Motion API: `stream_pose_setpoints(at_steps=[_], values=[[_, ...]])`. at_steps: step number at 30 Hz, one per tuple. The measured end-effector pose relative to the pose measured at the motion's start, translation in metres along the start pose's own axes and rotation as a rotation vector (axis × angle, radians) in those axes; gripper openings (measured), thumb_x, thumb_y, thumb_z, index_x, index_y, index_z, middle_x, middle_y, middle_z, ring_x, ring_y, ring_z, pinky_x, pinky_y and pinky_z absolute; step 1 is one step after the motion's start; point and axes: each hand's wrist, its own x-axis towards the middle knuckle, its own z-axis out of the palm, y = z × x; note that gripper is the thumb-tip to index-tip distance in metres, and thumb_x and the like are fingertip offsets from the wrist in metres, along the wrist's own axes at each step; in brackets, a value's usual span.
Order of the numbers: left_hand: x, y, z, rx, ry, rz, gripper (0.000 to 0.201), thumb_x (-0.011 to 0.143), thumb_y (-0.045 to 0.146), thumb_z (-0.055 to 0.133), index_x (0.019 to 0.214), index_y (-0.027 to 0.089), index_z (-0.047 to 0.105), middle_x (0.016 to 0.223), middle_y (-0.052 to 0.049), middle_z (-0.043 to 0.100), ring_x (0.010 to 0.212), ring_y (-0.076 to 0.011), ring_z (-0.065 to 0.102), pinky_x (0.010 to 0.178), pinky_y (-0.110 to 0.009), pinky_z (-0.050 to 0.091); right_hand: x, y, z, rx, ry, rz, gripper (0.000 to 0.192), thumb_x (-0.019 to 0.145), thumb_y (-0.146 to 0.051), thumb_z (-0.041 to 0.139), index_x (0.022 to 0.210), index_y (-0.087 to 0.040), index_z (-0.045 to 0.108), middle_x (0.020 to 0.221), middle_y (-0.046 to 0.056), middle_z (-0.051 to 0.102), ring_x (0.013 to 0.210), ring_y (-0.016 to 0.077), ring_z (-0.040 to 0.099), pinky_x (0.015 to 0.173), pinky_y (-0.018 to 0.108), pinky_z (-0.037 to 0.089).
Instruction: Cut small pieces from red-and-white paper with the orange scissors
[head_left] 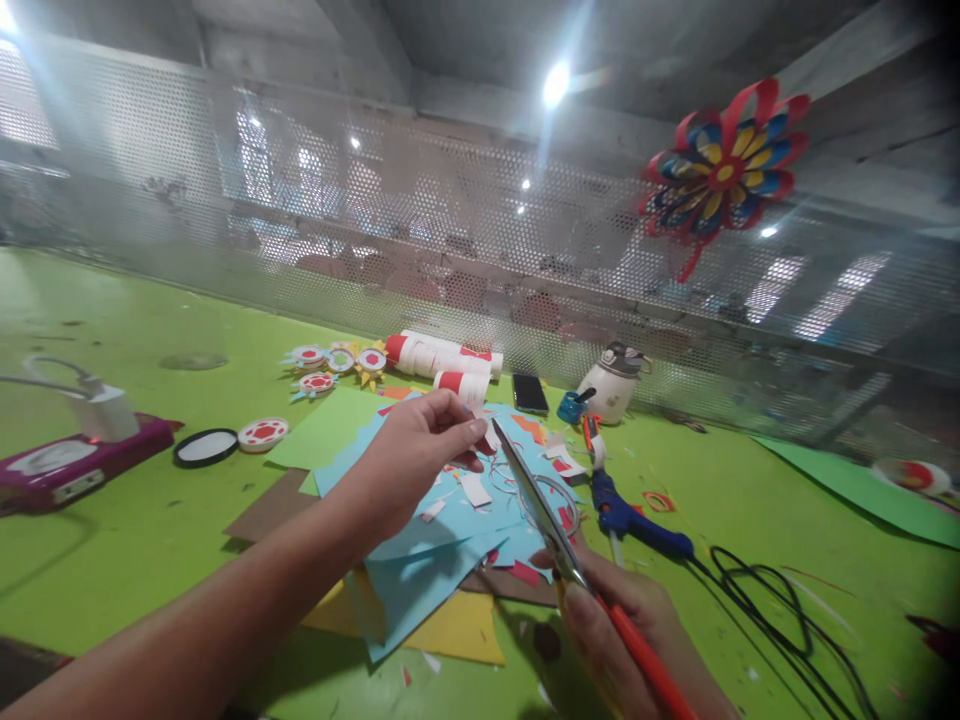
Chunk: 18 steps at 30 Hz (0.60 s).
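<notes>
My right hand (626, 625) is wrapped around scissors (546, 520) with a red handle, their blades pointing up and away and looking nearly closed. Just left of the blade tips, my left hand (431, 445) has its thumb and fingers pinched together. A small pale bit shows by those fingertips, too small to name. Beneath both hands lie light blue paper sheets (442, 580), strewn with white and red paper scraps (475, 490). A thin pale ring (574, 500) rests there beside the blades.
A blue glue gun (637, 525) with black cable lies right. Behind are paper rolls (427, 355), a phone (530, 393) and a white jug (609, 385). Paper discs (316, 383) sit back left, a purple power strip (82, 460) far left. A paper flower (726, 175) hangs above.
</notes>
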Motion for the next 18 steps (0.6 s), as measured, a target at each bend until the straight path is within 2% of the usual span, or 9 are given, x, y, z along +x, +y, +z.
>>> stream_pose_setpoints(at_steps=[7,11,14,18], values=[[0.0010,-0.0009,-0.0019,-0.021,-0.056,-0.014,0.013,0.075,0.020,0.063,0.068,0.015,0.052,0.065,-0.001,0.063,0.063,-0.0128,0.061,0.062,-0.027,0.048,0.0035,-0.0015,-0.0024,0.079,-0.073,0.060,0.043,0.089,-0.051,0.039,0.091,-0.015,0.062,0.054,0.002,0.057,0.049,0.0155,0.055,0.047,0.023,0.043],[0.0017,-0.0023,-0.0016,-0.019,-0.079,-0.008,0.013,0.075,0.020,0.063,0.070,0.015,0.052,0.064,0.000,0.063,0.063,-0.0133,0.062,0.061,-0.028,0.048,0.0034,-0.0003,-0.0021,0.076,-0.047,0.031,0.041,0.088,-0.052,0.039,0.086,-0.016,0.060,0.054,0.001,0.057,0.047,0.0143,0.054,0.046,0.023,0.042],[0.0024,-0.0031,-0.0019,-0.004,-0.081,-0.006,0.013,0.075,0.021,0.063,0.071,0.015,0.053,0.064,0.000,0.062,0.063,-0.0134,0.062,0.060,-0.028,0.048,0.0035,0.0043,-0.0021,0.064,-0.030,0.026,0.040,0.089,-0.050,0.040,0.083,-0.016,0.059,0.053,-0.001,0.050,0.045,0.0126,0.046,0.044,0.023,0.037],[0.0029,-0.0029,-0.0012,0.006,-0.085,0.004,0.013,0.073,0.020,0.064,0.071,0.015,0.053,0.062,0.001,0.060,0.060,-0.0120,0.058,0.058,-0.026,0.046,0.0047,0.0035,-0.0046,0.007,0.012,0.031,0.038,0.088,-0.045,0.043,0.092,-0.014,0.063,0.062,0.002,0.054,0.053,0.0145,0.047,0.050,0.025,0.039]])
